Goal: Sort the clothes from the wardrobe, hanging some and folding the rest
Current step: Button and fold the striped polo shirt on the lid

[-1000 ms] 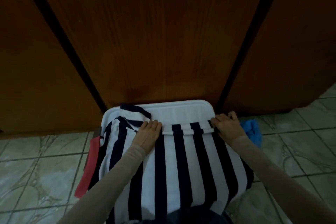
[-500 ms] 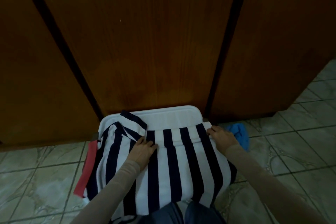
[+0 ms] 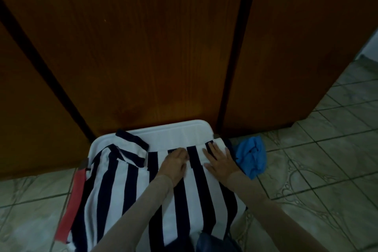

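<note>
1 head view, looking steeply down and forward — near the striped garment (image 3: 184, 194), wardrobe doors (image 3: 153, 47) beyond

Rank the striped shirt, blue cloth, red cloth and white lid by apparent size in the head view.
1. striped shirt
2. white lid, mostly covered, so unsure
3. red cloth and blue cloth look alike

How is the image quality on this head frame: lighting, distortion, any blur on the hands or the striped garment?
Head view: dim and underexposed, the wardrobe doors nearly black toward the edges; wide-angle bending splays the door gaps outward; left hand and right hand slightly soft, stripes on the striped garment still readable; no glare, only a faint sheen on the white bin lid.
</note>
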